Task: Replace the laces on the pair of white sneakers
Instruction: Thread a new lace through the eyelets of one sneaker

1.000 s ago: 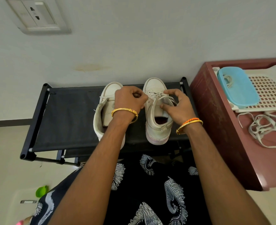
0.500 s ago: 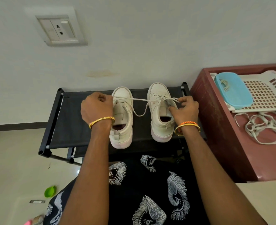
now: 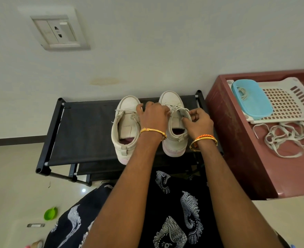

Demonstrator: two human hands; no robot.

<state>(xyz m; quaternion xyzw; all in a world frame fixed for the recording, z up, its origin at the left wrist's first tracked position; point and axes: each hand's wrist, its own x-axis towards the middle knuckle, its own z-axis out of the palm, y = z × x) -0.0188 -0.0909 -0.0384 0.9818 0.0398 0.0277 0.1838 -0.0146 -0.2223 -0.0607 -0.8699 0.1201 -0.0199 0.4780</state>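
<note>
Head view: both forearms reach forward over the black rack (image 3: 86,133), where the two white sneakers (image 3: 127,126) stand side by side, toes toward the wall. Left hand (image 3: 154,116) lies knuckles-up between the sneakers, fingers curled, pinching the lace (image 3: 122,110). Right hand (image 3: 198,120) pinches the right sneaker's (image 3: 174,122) collar edge with thumb and fingertips.

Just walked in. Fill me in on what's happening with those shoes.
A person is working on the laces of two white sneakers on a black rack. Both hands are at the right sneaker: the left hand is on its lace, the right hand pinches its collar. The left sneaker sits alongside. Loose laces lie on the maroon cabinet.
</note>
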